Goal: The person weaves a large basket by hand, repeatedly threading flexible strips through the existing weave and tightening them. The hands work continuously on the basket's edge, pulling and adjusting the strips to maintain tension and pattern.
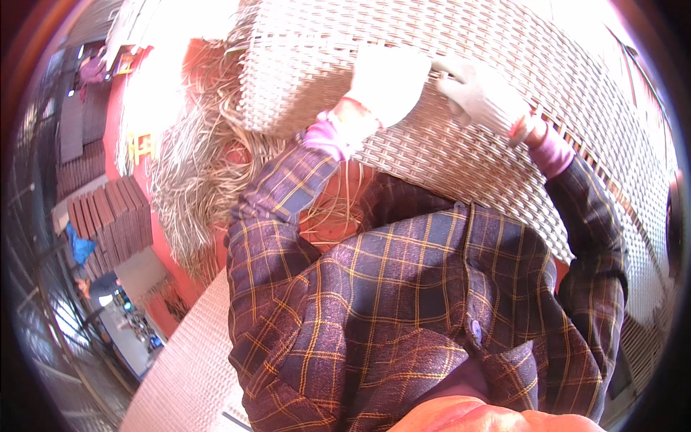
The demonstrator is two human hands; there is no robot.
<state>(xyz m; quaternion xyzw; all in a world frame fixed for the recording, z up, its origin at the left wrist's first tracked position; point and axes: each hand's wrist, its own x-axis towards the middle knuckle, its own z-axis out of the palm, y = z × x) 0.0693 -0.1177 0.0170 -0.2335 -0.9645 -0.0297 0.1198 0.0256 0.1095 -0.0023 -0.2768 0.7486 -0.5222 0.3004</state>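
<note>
A large panel of pale woven wicker (pixel 446 155) spreads in front of me, with a narrow dark gap running across its weave. My left hand (pixel 389 85), in a white glove, lies against the panel beside this gap. Glare washes out its fingers, so their pose is hidden. Close to its right is my right hand (pixel 484 93), also gloved, its fingers bent and drawn together at the gap. Whatever they pinch is too small to make out. Long loose wicker strands (pixel 198 165) lie in a tangled heap left of the panel.
Another woven surface (pixel 183 360) lies at the lower left. Stacked brown panels (pixel 111 219) stand farther left, near a yellow stool (pixel 142 146) on the red floor (pixel 133 162). Another person (pixel 93 70) is at the far upper left. A blue cloth (pixel 79 245) rests by the stack.
</note>
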